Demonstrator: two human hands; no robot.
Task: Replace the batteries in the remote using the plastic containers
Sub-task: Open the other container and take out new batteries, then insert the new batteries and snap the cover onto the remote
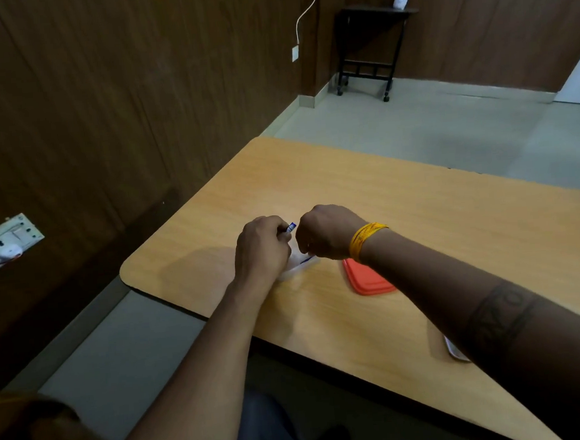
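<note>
My left hand (261,247) is curled around a blue-and-white battery (292,227), whose tip pokes out between thumb and fingers. My right hand (329,232), with a yellow band on the wrist, is curled close beside it, fingers pointing down over a clear plastic container (297,265) on the wooden table (419,217). What the right fingers hold is hidden. An orange container lid (368,279) lies flat just right of the hands, partly under my right forearm. A white object (455,350), possibly the remote, peeks out below my right forearm near the table's front edge.
The table's rounded left corner (127,272) is close to my left hand. A wall socket panel (7,241) is on the dark wall at left. A small black stand (372,49) with a white pot stands far back on the floor.
</note>
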